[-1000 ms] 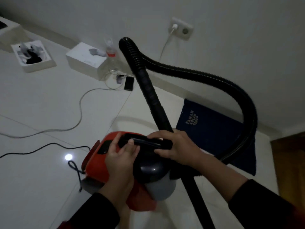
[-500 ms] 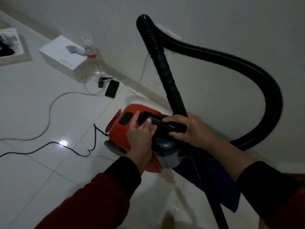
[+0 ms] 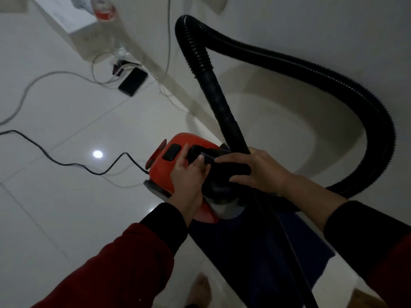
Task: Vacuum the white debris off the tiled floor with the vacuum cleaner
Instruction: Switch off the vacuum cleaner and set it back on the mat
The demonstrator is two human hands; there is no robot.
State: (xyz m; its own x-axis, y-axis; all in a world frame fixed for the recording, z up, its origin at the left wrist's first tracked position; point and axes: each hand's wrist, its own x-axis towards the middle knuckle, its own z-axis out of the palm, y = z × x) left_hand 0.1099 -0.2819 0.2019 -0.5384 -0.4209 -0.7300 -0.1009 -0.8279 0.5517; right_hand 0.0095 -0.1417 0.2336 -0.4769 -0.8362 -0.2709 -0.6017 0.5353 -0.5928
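Observation:
A red and dark grey canister vacuum cleaner [image 3: 164, 172] is held up over the tiled floor [image 3: 66, 196]. My left hand [image 3: 189, 176] lies on its red top with the fingers curled at the black carry handle [image 3: 200, 153]. My right hand [image 3: 255, 172] grips the dark front part by the handle. A black ribbed hose [image 3: 333, 85] loops up, right and back down. Its rigid black tube [image 3: 224, 112] runs down behind my right hand. No white debris shows on the floor.
The vacuum's black power cord [image 3: 66, 164] trails left across the tiles. A black phone [image 3: 133, 82], white cables [image 3: 33, 83], a white box [image 3: 89, 38] and a bottle [image 3: 104, 10] lie along the wall. A dark blue mat [image 3: 262, 252] is underneath. My bare foot [image 3: 200, 290] shows below.
The vacuum cleaner has been carried in both hands towards the wall. The view has swung left and down, so the phone and cables now look nearer.

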